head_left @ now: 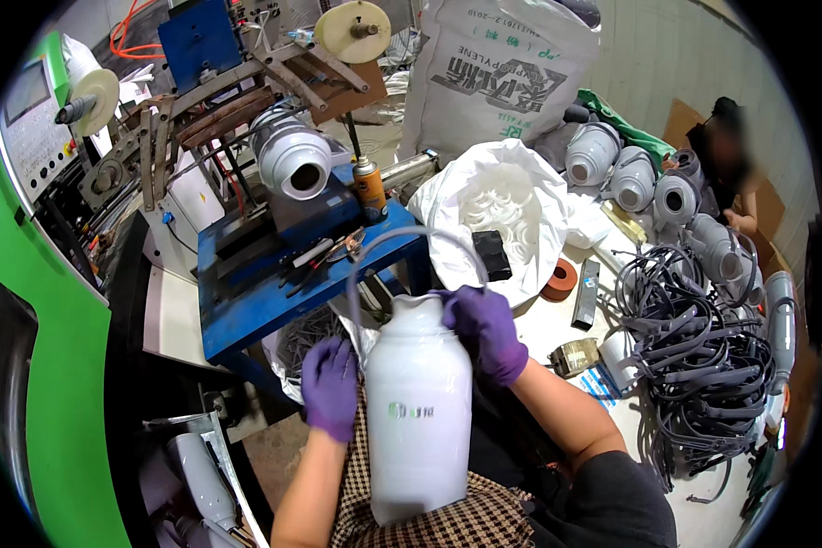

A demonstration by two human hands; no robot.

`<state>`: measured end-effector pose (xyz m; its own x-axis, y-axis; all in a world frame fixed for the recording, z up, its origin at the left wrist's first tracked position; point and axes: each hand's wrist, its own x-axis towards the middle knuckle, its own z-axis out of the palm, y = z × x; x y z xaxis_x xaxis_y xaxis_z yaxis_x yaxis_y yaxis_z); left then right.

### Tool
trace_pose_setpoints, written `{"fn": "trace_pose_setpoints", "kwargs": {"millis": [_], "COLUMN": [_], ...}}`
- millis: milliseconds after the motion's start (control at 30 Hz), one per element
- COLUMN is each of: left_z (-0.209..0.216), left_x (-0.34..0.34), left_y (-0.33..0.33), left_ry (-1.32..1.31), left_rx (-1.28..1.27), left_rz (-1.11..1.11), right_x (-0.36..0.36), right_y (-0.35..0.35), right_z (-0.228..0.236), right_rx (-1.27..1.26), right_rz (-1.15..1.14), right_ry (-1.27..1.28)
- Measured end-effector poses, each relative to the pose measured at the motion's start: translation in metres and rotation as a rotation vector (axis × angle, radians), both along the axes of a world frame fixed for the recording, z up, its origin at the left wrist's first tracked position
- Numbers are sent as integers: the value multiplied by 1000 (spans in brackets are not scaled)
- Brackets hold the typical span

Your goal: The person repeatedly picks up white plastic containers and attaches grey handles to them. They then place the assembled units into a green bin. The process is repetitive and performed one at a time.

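Flask shell (418, 438); handle (413, 232) arched over, fastening probably unfinished; left hand (331, 388): fingers loose; right hand (490, 335): fingers curled, grip unclear

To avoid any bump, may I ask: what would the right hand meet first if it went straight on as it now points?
Probably the neck of the pale grey container: the right hand points leftward at it from close by, though depth and any contact are unclear.

Pale wall (648, 68) R; blue wkbench (237, 320)
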<state>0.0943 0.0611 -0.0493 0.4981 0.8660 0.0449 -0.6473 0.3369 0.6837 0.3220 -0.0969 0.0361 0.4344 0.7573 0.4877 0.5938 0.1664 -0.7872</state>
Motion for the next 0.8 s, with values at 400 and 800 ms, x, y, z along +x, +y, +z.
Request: {"fn": "trace_pose_setpoints", "kwargs": {"millis": [400,800], "left_z": [19,-11], "left_x": [-112,-93], "left_y": [-119,-93], "left_ry": [971,975], "left_rx": [705,798], "left_rz": [190,250], "right_x": [-23,-76], "right_y": [16,-9], "right_z": [-88,-54], "right_rx": [456,662], "right_rz": [-155,134], "right_ry": [1077,-486]}}
